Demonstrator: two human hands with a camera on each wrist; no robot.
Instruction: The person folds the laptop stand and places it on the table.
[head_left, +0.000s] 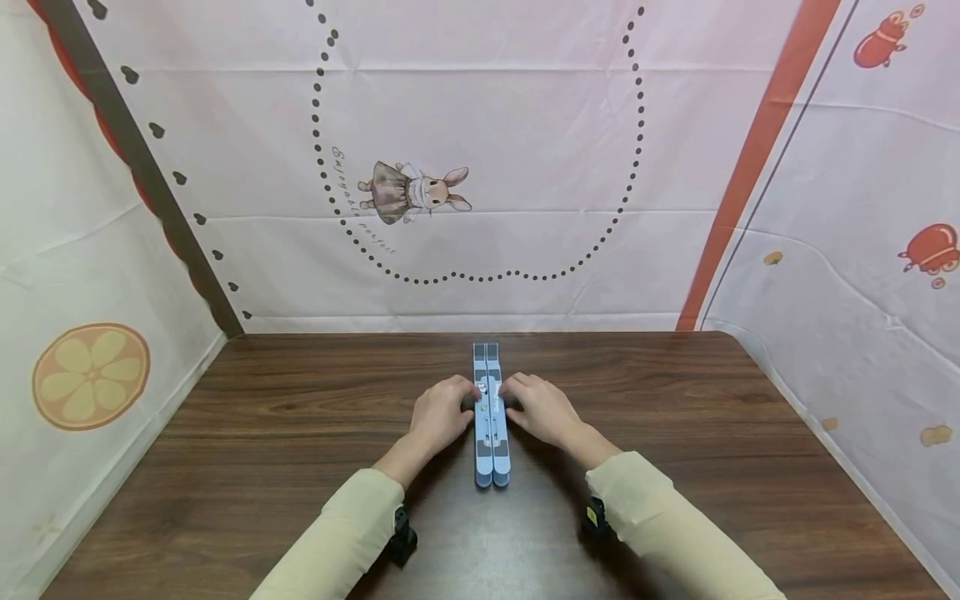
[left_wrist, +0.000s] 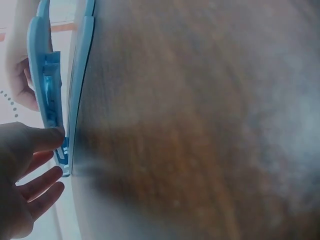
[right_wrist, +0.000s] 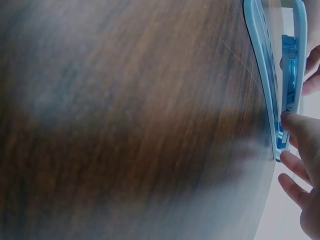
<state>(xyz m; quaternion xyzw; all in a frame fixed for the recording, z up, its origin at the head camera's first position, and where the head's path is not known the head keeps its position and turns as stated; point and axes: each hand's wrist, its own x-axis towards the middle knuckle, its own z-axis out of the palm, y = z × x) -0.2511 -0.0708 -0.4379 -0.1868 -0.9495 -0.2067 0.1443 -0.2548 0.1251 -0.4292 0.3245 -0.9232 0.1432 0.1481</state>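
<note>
A light-blue folding laptop stand lies lengthwise on the table, its two slim bars side by side, with grey pads and small stickers on top. My left hand pinches the left bar near its middle between thumb and fingers. From the other side my right hand pinches the right bar at about the same height. In the left wrist view, the stand's upper bar is lifted at one end from the lower bar, leaving a narrow wedge. The right wrist view shows the same gap beside the thumb.
Dark wood-grain table surrounds the stand. A printed cloth with a rabbit figure hangs behind the table's far edge, and more cloth flanks both sides. Black wrist cameras sit under the sleeves.
</note>
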